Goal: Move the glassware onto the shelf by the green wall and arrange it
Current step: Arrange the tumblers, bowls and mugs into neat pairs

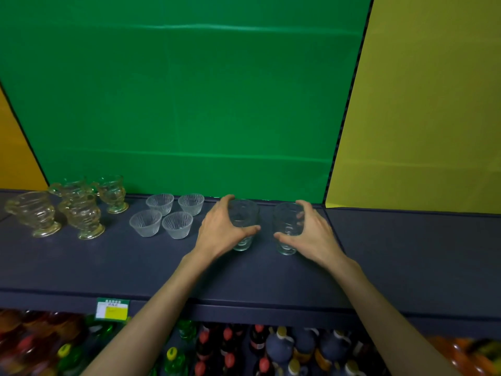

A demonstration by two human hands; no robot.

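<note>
Two clear glass tumblers stand upright on the dark blue shelf [108,267] in front of the green wall [189,104]. My left hand [219,229] wraps around the left tumbler [244,215], thumb in front and fingers behind. My right hand [311,232] grips the right tumbler [286,221] the same way. The tumblers sit a hand's width apart. To their left stand several small ribbed glass bowls [166,215]. Further left are several yellowish footed glass cups [81,213].
A yellow wall panel [420,104] adjoins the green wall on the right, above another stretch of shelf [420,240]. A green-and-yellow price tag [111,310] hangs on the shelf's front edge. Bottles with coloured caps [244,348] fill the lower shelf.
</note>
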